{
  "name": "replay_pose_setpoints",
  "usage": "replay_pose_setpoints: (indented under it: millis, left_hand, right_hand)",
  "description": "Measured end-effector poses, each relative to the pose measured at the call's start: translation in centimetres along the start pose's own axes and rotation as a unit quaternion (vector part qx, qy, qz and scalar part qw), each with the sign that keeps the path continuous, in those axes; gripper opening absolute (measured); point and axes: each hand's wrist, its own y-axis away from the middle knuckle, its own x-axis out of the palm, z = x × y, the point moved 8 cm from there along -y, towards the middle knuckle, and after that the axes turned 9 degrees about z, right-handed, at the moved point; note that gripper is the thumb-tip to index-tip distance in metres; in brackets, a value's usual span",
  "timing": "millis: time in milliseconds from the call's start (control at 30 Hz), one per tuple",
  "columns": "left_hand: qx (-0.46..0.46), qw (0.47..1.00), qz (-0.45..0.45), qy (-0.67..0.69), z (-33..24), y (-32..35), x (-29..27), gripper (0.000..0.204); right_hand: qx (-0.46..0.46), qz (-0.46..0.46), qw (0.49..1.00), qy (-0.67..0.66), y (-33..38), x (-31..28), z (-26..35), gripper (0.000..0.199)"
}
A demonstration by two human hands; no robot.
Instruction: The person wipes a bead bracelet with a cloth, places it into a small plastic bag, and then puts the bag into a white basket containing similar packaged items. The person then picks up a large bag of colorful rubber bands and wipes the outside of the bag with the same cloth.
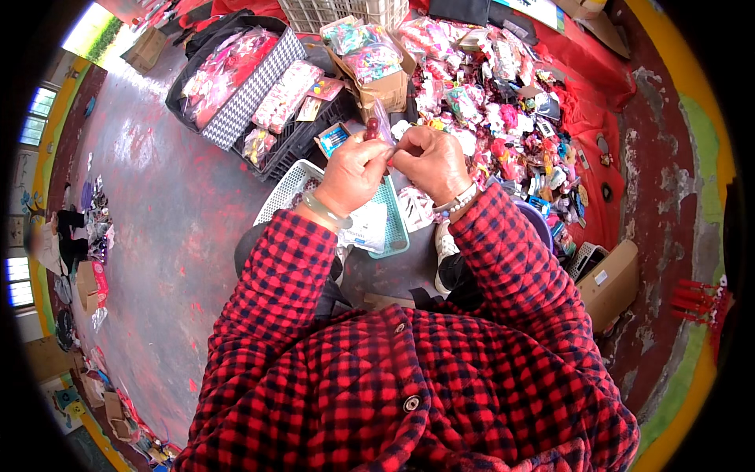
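- Left hand [351,175]: raised in front of the chest, fingers pinched together on a small dark red clip [371,130].
- Right hand [431,161]: just beside the left hand, knuckles nearly touching it; fingertips pinched on a clear sleeve [384,122].
- Clip: one item. It stands above the left fingertips, long axis roughly upright in the view, free end pointing away from the person toward the crates.
- Sleeve: one item, thin and transparent. It rises from between the two hands, long axis running up and slightly left, touching the clip. Whether the clip sits inside it or beside it cannot be told.
- Wrists: one pale green bangle [325,211] on the left; one beaded bracelet [456,201] on the right.
- Sleeves of the jacket [409,377]: red and black check, two forearms entering from the lower edge.
- Below the hands: one teal basket [393,228] on the floor [165,228], holding white packets.
- Left of the basket, farther off: one black crate [295,145] with packaged goods, and one houndstooth-patterned box [252,94] filled with pink packets.
- Ahead: one cardboard box [385,90] with coloured packets.
- Right of the hands: a heap of small mixed accessories [503,118] on a red cloth [590,118]; items too many and too small to count.
- Far right: one open cardboard box [613,283] near the floor's edge.
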Motion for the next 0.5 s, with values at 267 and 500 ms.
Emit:
replay_pose_setpoints:
  millis: [267,500]
  left_hand:
    - [-0.011,0.999,0.013,0.045,-0.5,-0.2,0.0,0.008]
    - [0.040,0.994,0.043,-0.097,-0.7,-0.1,0.4,0.008]
  right_hand:
    - [0.033,0.050,0.991,-0.119,-0.6,1.3,-2.6,0.016]
    - [-0.024,0.088,0.985,0.149,-0.2,0.9,-0.2,0.016]
